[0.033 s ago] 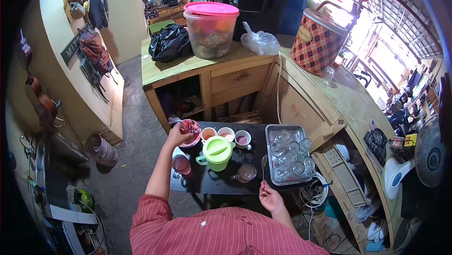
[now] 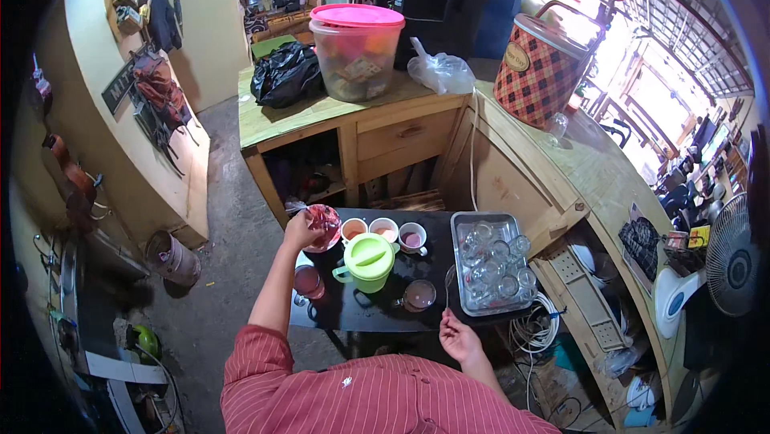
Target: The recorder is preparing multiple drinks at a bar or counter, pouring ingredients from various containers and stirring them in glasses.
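My left hand (image 2: 301, 232) is shut on a small clear packet with red contents (image 2: 326, 220), held over the far left corner of a low black table (image 2: 353, 315). Near the table's front edge, my right hand (image 2: 459, 337) pinches a thin spoon (image 2: 447, 285) that points up toward a glass mug (image 2: 419, 295). A green lidded pitcher (image 2: 369, 258) stands mid-table. Three small cups (image 2: 384, 229) line up behind it. A glass of pink drink (image 2: 309, 281) stands left of the pitcher.
A metal tray (image 2: 458, 251) holding several upturned glasses sits at the table's right. Behind is a wooden counter (image 2: 265, 125) with a pink-lidded tub (image 2: 355, 41), a black bag (image 2: 285, 75) and a plaid container (image 2: 536, 63). A fan (image 2: 734, 256) stands at far right.
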Available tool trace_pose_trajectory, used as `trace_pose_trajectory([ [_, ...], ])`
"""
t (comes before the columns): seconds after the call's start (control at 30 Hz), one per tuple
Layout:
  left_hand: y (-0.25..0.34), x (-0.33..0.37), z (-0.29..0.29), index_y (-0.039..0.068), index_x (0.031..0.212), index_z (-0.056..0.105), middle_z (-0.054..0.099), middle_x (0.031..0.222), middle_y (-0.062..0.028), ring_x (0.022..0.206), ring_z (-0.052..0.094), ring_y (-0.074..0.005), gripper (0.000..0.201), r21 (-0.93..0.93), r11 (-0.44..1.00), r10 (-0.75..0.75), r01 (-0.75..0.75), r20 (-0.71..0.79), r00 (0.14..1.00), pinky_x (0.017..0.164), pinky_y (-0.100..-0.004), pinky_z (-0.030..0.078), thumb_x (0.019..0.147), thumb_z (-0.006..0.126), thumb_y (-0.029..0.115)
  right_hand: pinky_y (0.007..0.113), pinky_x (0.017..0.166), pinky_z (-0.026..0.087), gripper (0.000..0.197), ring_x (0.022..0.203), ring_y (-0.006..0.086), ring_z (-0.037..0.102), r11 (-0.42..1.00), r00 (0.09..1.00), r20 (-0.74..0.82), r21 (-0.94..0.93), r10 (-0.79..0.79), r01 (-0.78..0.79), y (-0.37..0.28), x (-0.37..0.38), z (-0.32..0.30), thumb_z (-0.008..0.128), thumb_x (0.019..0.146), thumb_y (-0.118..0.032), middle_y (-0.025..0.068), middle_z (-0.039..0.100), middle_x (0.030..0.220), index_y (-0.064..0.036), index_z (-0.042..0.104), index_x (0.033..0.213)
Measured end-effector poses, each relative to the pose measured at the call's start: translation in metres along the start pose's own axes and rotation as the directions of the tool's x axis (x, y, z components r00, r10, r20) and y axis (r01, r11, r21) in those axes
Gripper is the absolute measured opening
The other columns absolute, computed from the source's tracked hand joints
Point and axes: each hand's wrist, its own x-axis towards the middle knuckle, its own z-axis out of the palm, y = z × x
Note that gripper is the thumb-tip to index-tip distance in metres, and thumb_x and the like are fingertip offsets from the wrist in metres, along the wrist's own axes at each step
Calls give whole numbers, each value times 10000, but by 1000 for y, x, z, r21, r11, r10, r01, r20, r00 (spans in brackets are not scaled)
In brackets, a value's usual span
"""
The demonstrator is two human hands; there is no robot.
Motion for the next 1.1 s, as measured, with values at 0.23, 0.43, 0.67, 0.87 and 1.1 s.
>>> trace_pose_trajectory([
  [0.23, 9, 34, 41, 30, 1137, 538, 607, 1137, -142, 1085, 568, -295, 786, 372, 924, -97, 85, 14, 995, 916, -384, 467, 517, 872, 379, 225, 623, 439, 296, 851, 147, 582, 998, 990, 129, -27, 65, -62, 3, -10, -3, 514, 885, 33, 74, 587, 1073, -52, 536, 1168],
  [0.43, 10, 43, 39, 90, 1040, 669, 651, 1107, -81, 1047, 613, -231, 614, 357, 912, -247, 200, 92, 965, 886, -366, 495, 532, 870, 369, 235, 614, 422, 262, 838, 149, 569, 995, 983, 156, -57, 94, -86, 0, -15, 3, 532, 888, 25, 83, 575, 1052, -44, 532, 1141],
  [0.67, 0, 29, 49, 43, 979, 665, 653, 1042, -150, 958, 629, -272, 432, 343, 920, -138, 188, -166, 976, 848, -383, 506, 635, 825, 250, 229, 617, 404, 318, 799, 128, 539, 987, 977, 178, -133, 116, -93, -12, -13, 14, 503, 892, 29, 59, 566, 1011, -40, 517, 1201],
  [0.87, -20, 27, 8, -6, 967, 595, 663, 837, -190, 804, 657, -321, 352, -194, 981, -36, -33, -342, 939, 722, -401, 510, 670, 757, 94, 224, 561, 337, 366, 660, 104, 432, 953, 968, 206, -291, 144, -80, -26, -11, 26, 511, 904, -81, 19, 517, 880, -20, 487, 1263],
  [1.1, 74, -39, -64, 39, 1069, 556, 650, 972, -70, 849, 643, -198, 292, -821, 552, -116, -144, -247, 962, 756, -342, 532, 821, 689, 118, 197, 502, 300, 317, 610, 74, 384, 928, 982, 150, -369, 111, -49, -39, -29, 60, 517, 928, -149, 0, 489, 802, -12, 508, 1213],
])
